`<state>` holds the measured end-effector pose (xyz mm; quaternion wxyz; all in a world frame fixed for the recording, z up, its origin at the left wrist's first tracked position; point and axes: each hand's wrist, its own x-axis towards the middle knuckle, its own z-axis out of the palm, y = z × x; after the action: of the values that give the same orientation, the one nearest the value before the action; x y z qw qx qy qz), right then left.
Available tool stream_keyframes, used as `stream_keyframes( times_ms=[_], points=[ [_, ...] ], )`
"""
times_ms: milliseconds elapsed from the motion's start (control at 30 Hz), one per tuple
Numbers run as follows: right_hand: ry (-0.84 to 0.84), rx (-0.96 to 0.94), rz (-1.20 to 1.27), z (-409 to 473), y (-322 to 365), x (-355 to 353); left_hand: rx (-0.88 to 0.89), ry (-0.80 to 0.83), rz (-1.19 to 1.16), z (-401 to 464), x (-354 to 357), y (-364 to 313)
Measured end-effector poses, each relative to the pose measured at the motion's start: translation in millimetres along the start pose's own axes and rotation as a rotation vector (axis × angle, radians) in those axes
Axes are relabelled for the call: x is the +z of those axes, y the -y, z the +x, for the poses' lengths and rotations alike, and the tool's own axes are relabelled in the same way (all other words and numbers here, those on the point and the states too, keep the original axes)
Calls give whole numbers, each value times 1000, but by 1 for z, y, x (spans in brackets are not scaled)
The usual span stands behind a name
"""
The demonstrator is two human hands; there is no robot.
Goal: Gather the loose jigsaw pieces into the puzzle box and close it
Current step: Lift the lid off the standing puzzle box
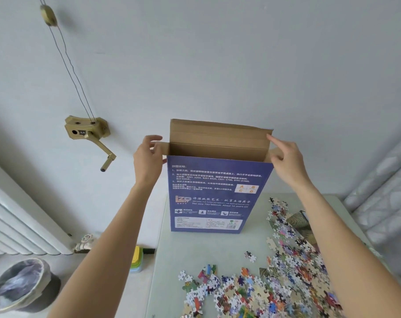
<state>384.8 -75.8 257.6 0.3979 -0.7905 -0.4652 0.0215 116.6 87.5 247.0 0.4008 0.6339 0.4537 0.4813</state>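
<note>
1. The puzzle box (218, 193) stands upright on the bench (208, 249), top open.
2. The left hand (148, 157) and right hand (286, 160) each pinch a side flap.
3. The jigsaw pieces (275, 283) lie loose in front of the box; gathering and closing remain.

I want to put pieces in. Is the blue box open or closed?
Open. The puzzle box stands upright, its top flap raised, brown inside showing. The left hand and right hand hold its side flaps.
</note>
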Motion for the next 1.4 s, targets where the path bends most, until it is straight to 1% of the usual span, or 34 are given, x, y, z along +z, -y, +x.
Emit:
stream_keyframes(
  times_ms=[133, 167, 200, 233, 267, 300, 333, 367, 400, 433, 467, 533, 567, 600, 667, 733, 833, 900, 967, 1100, 1233, 1300, 1400],
  points=[
    [31, -8, -121, 2, -7, -9, 37, 63, -7, -7, 0, -8],
    [51, -18, -128, 0, -8, -9, 45, 73, 43, -12, 0, -7],
    [75, -31, -127, -1, -8, -7, 62, 58, 148, -16, 0, -4],
    [98, -44, -119, -2, -8, -5, 113, -5, 317, -22, -1, -1],
    [118, -53, -114, -2, -6, -2, 215, -104, 495, -27, -2, 3],
    [130, -58, -119, -2, -4, 0, 350, -189, 608, -32, -3, 4],
    [132, -62, -141, -2, -2, 3, 499, -220, 643, -35, -3, 3],
    [128, -67, -178, -1, -1, 4, 640, -171, 653, -35, -3, 1],
    [122, -72, -234, -1, -1, 4, 750, -61, 671, -33, -1, -2],
    [115, -78, -309, -1, -1, 3, 809, 69, 725, -29, 1, -4],
    [108, -87, -401, -1, -2, 1, 812, 188, 817, -27, 3, -9],
    [106, -108, -587, -1, -4, -1, 739, 366, 1015, -23, 7, -17],
    [111, -117, -651, -1, -4, -1, 694, 423, 1098, -21, 9, -19],
    [127, -117, -687, -1, -4, 0, 664, 448, 1156, -20, 11, -17],
    [169, -93, -667, -1, -6, 2, 621, 425, 1182, -21, 13, -11],
    [185, -58, -551, -1, -8, 6, 568, 369, 1124, -27, 13, -8],
    [181, 32, -305, -6, -10, 10, 504, 295, 982, -36, 14, -3],
    [189, 103, -152, -10, -7, 11, 459, 293, 848, -37, 16, -1],
    [194, 145, -79, -12, -4, 11, 439, 313, 757, -36, 14, 1],
    [207, 151, -49, -9, -4, 10, 478, 339, 777, -42, 11, -1],
    [224, 114, -19, -4, -6, 12, 471, 266, 822, -53, 15, -2],
    [228, 85, -49, -2, -6, 14, 472, 273, 830, -53, 13, -2],
    [168, 48, -101, -3, -6, 17, 476, 301, 859, -51, 9, -4]
  ],
)
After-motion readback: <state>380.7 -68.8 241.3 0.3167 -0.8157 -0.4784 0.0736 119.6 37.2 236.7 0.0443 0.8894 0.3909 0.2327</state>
